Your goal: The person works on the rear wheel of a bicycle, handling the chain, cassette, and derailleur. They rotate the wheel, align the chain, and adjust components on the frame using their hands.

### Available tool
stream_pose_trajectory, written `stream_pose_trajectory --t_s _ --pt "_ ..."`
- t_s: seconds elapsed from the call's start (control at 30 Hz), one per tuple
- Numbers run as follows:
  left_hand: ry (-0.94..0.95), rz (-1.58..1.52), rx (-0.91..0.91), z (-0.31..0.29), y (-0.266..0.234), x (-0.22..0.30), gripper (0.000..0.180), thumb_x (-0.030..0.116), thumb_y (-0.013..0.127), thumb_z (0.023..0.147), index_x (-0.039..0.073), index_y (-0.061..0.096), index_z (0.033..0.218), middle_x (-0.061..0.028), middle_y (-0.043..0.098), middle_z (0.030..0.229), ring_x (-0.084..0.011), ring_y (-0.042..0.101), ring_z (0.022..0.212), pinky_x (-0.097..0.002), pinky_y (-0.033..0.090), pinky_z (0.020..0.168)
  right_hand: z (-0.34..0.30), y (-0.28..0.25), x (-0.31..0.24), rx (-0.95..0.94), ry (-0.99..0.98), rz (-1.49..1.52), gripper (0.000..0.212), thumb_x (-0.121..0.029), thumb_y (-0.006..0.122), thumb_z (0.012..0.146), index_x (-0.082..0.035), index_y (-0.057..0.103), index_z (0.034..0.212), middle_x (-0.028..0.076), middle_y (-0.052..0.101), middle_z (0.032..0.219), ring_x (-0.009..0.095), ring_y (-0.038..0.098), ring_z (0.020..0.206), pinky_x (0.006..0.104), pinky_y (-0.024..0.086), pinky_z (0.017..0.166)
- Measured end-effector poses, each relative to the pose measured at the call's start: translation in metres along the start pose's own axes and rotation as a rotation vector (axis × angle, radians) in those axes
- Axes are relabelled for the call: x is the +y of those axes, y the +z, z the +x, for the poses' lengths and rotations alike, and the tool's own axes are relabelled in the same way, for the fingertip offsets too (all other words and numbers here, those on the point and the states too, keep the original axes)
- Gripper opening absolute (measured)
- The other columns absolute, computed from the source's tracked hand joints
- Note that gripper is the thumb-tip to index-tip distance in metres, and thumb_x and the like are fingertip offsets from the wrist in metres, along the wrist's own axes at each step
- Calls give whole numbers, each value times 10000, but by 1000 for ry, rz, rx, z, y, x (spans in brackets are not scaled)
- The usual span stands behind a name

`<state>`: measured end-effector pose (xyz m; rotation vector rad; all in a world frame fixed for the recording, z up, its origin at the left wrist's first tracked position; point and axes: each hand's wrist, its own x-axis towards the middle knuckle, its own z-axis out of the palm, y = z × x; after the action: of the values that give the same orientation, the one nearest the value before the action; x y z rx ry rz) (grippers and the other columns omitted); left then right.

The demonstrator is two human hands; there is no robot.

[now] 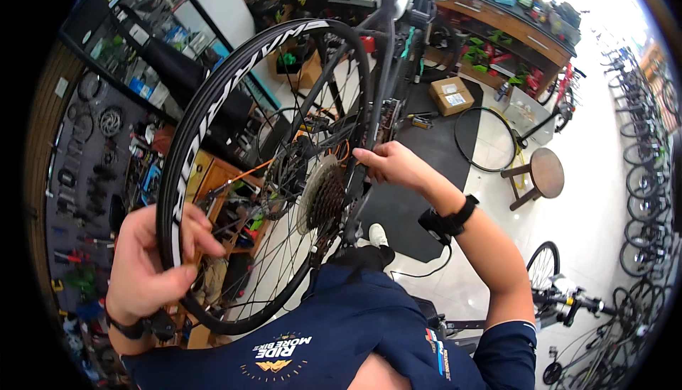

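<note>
A bicycle wheel (186,123) with a black rim, white lettering and thin spokes stands tilted at the left of the bike. My left hand (153,262) is closed round its rim and tyre at the lower left, thumb on the near side. Around the hub sits a multi-ring cassette (323,195) with a large pale disc behind it. The dark bicycle frame (387,42) rises beyond the wheel. My right hand (394,165) is closed on a frame tube just right of the cassette; some of its fingers are hidden behind the tube.
A black mat (419,212) lies on the pale floor, with a cardboard box (451,96) on it. Right of it are a wooden stool (545,173) and a loose tyre (465,141). A workbench (490,17) spans the back. Parts hang on a pegboard (78,170); bikes line the right wall.
</note>
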<state>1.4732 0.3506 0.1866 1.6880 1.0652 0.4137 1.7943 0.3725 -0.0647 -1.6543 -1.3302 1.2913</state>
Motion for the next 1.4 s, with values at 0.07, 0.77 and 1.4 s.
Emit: stream_pose_trajectory --t_s 0.07,0.77,1.4 --pt "-88 5 84 7 8 6 142 63 634 603 35 540 705 -131 665 765 -213 608 936 -368 392 978 3 -2 11 -28 8 19 616 -528 576 934 36 637 693 80 602 617 164 589 600 325 485 609" --pt "-470 315 896 15 70 32 452 -143 443 740 -51 569 1165 -79 645 1009 -114 578 910 -227 408 802 65 -31 32 -739 -164 415 430 -398 631 948 30 660 919 39 602 710 111 510 658 315 447 598" --pt "-616 606 1131 31 100 25 297 252 610 765 81 369 739 -102 477 861 -239 430 1023 -376 247 1050 185 -231 -63 -1249 -90 -290 288 -260 753 869 -1 663 956 52 666 722 123 636 646 261 482 580"
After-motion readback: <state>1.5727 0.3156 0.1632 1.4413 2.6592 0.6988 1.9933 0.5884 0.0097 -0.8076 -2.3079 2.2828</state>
